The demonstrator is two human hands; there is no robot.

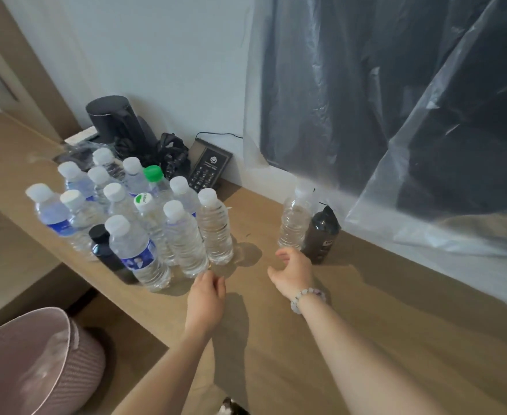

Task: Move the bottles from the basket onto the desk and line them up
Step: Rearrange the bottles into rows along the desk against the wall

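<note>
Head view. Tan wooden desk (425,310): cluster of upright clear plastic water bottles (183,241), centre left; lone clear bottle (295,223), centre right, beside dark brown bottle (321,235). Pink ribbed basket (75,348), lower left. Left hand (207,290): fingers loosely curled, empty, just before cluster. Right hand (294,272): fingers relaxed, thumb apart, near lone bottle's base; contact unclear. Behind cluster: black keypad telephone (208,169), black kettle (111,121).

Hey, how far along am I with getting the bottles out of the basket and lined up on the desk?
Mostly moved: a bunch of bottles stands on the desk, and the visible part of the basket shows none. Nothing is held; the right hand reaches toward a clear bottle beside a dark bottle, the left hand is by the bunch. Left: lining up, since they stand clustered, not in a row.
</note>
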